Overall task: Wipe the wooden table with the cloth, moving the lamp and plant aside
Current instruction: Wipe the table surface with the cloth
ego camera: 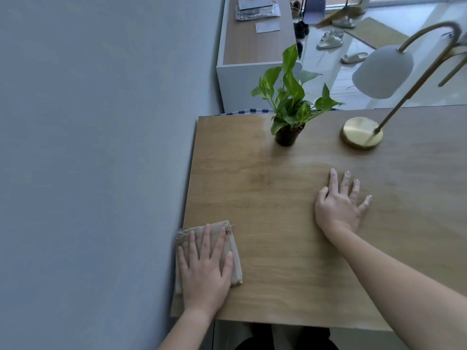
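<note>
The wooden table [273,198] fills the lower right of the head view. A folded beige cloth [236,258] lies at its near left corner against the wall. My left hand [204,271] presses flat on the cloth with straight fingers. My right hand [338,203] rests flat on the bare wood in the middle, fingers spread. A small green plant in a black pot [288,135] stands at the far side of the table. To its right stands the lamp, with a round brass base [361,133] and a white shade [382,72] on a curved brass stem.
A grey wall [101,147] runs along the table's left edge. Beyond the table stands a white cabinet [242,82] with papers on its top. Several slippers [331,40] and a mat lie on the floor behind.
</note>
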`<state>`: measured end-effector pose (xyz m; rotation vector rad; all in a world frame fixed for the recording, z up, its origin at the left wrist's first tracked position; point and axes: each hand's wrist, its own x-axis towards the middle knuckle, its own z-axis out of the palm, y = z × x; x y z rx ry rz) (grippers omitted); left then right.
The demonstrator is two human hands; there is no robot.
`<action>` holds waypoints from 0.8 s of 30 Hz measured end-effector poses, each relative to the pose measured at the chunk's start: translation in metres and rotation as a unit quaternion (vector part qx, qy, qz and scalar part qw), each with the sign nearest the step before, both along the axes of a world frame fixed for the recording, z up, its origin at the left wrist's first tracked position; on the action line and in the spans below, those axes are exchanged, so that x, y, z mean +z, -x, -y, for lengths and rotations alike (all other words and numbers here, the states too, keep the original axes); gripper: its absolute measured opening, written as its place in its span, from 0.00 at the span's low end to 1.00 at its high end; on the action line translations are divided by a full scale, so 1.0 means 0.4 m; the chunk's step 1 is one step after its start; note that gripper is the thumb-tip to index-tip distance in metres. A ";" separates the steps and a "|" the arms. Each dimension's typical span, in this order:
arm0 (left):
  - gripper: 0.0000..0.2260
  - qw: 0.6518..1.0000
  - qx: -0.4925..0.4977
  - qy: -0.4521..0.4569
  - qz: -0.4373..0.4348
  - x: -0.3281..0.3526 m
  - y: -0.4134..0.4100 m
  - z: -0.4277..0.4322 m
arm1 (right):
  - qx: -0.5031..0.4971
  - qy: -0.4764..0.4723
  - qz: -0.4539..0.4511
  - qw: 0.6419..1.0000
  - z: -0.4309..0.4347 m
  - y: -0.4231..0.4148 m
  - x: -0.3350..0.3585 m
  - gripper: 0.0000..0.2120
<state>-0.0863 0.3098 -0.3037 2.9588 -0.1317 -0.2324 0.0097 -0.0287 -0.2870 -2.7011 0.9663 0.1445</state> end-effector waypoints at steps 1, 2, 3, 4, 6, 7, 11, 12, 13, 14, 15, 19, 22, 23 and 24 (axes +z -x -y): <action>0.29 1.000 -0.005 0.004 -0.005 -0.002 0.014 0.023 | 0.001 -0.002 -0.001 1.000 -0.001 -0.001 0.000 0.30; 0.29 1.000 -0.012 0.006 -0.008 -0.003 0.025 0.045 | 0.000 -0.006 -0.003 1.000 -0.002 -0.001 0.000 0.30; 0.30 1.000 -0.020 0.006 -0.007 -0.005 0.032 0.067 | -0.001 -0.009 -0.004 1.000 -0.002 -0.001 0.000 0.30; 0.30 1.000 -0.023 0.003 -0.005 -0.007 0.034 0.085 | 0.000 -0.011 -0.006 1.000 -0.001 0.001 0.000 0.29; 0.30 1.000 -0.024 -0.002 -0.001 -0.008 0.028 0.115 | 0.006 -0.014 -0.011 1.000 0.005 0.004 0.002 0.29; 0.30 1.000 -0.026 -0.003 0.000 -0.008 0.020 0.126 | 0.011 -0.015 -0.013 1.000 0.008 0.006 0.002 0.29; 0.29 0.998 -0.054 0.011 -0.012 0.012 -0.057 0.183 | 0.022 -0.010 -0.017 1.000 0.012 0.013 -0.001 0.29; 0.29 0.998 -0.056 0.016 -0.019 0.017 -0.086 0.204 | 0.022 -0.010 -0.015 1.000 0.011 0.013 -0.001 0.29; 0.29 0.998 -0.055 0.019 -0.022 0.019 -0.119 0.227 | 0.023 -0.011 -0.014 1.000 0.010 0.013 -0.001 0.29; 0.29 0.998 -0.050 0.022 -0.022 0.021 -0.156 0.253 | 0.023 -0.012 -0.013 1.000 0.010 0.012 -0.001 0.29; 0.30 0.999 -0.044 0.021 -0.022 0.023 -0.196 0.281 | 0.023 -0.013 -0.013 1.000 0.011 0.012 0.000 0.29; 0.30 0.998 -0.025 0.020 -0.045 0.031 -0.343 0.392 | 0.024 -0.005 -0.008 1.000 0.012 0.013 -0.008 0.29; 0.30 0.998 -0.015 0.031 -0.058 0.044 -0.418 0.464 | 0.014 0.005 0.002 1.000 0.013 0.005 -0.015 0.30; 0.29 0.997 -0.014 0.035 -0.063 0.046 -0.434 0.487 | 0.011 0.006 0.004 1.000 0.014 0.001 -0.017 0.30; 0.29 0.997 -0.015 0.039 -0.069 0.050 -0.446 0.507 | 0.010 0.004 0.006 1.000 0.013 0.000 -0.017 0.30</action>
